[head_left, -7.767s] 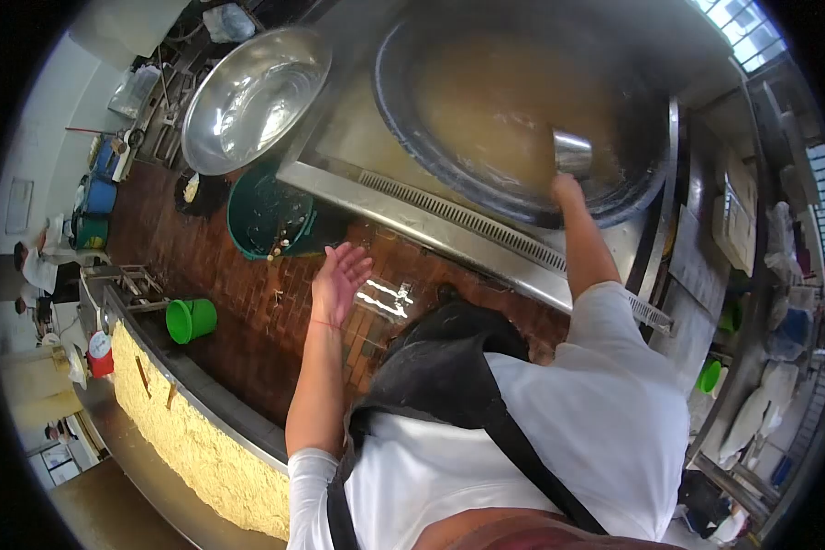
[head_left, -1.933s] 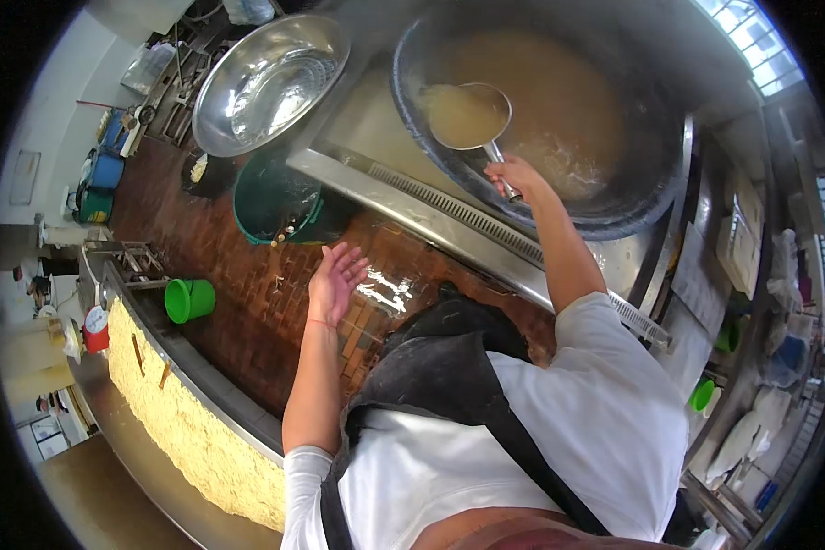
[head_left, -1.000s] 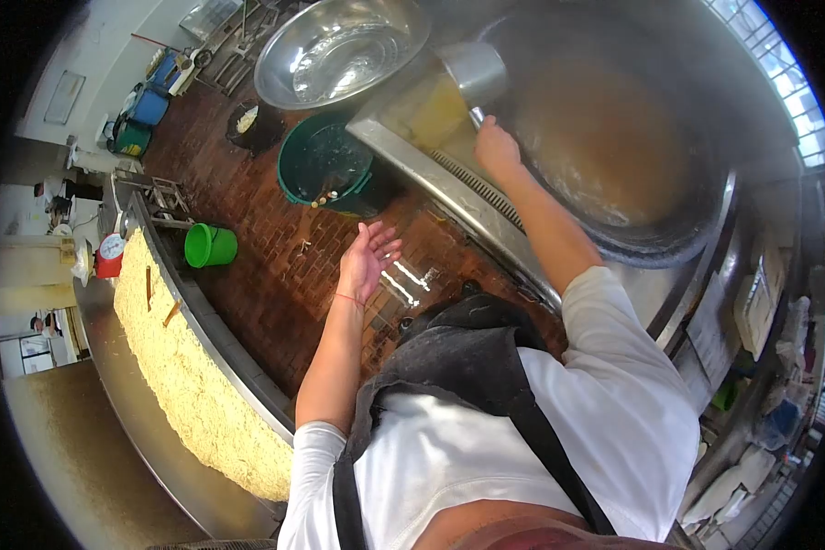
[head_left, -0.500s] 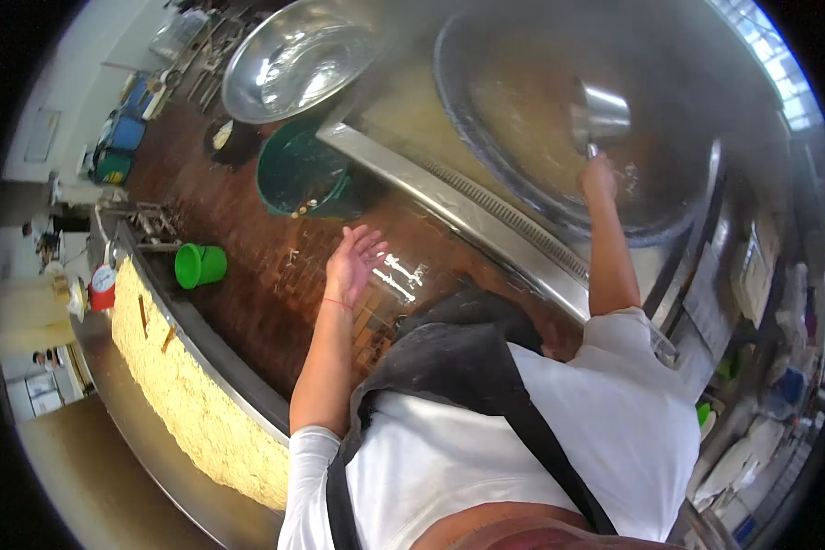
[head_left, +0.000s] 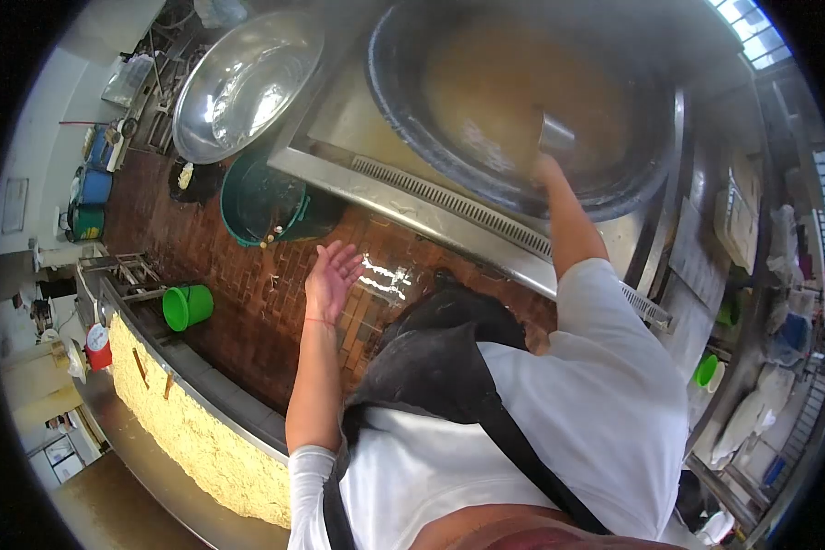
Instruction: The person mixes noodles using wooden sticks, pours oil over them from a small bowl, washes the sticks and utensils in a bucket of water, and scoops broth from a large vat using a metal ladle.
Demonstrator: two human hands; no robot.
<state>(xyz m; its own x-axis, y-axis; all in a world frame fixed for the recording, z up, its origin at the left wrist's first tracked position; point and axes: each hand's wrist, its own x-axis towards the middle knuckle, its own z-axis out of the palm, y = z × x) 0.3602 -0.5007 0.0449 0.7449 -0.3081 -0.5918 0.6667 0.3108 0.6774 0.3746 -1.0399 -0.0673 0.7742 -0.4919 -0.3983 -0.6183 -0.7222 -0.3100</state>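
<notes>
My right hand (head_left: 547,171) is closed round the handle of a metal dipper (head_left: 557,137), at the near side of a large dark-rimmed cauldron (head_left: 396,117). Steaming brownish liquid (head_left: 486,69) fills the cauldron, and the dipper's cup is low over it; whether it touches the surface I cannot tell. My left hand (head_left: 333,280) is held out over the floor, palm up, fingers spread, with nothing in it. Nearest to that hand is a dark green tub (head_left: 236,203) standing on the floor.
A big shiny metal bowl (head_left: 192,119) is beside the stove's metal edge (head_left: 412,217). To the left, a long tray holds a yellow crumbly mass (head_left: 188,431), with a bright green bucket (head_left: 188,307) nearby. The brick floor (head_left: 275,275) looks wet. Steam blurs the cauldron's far side.
My view has turned, so the surroundings sit differently in it. My right hand and the dipper have come closer to the cauldron's near rim. My left hand stays open.
</notes>
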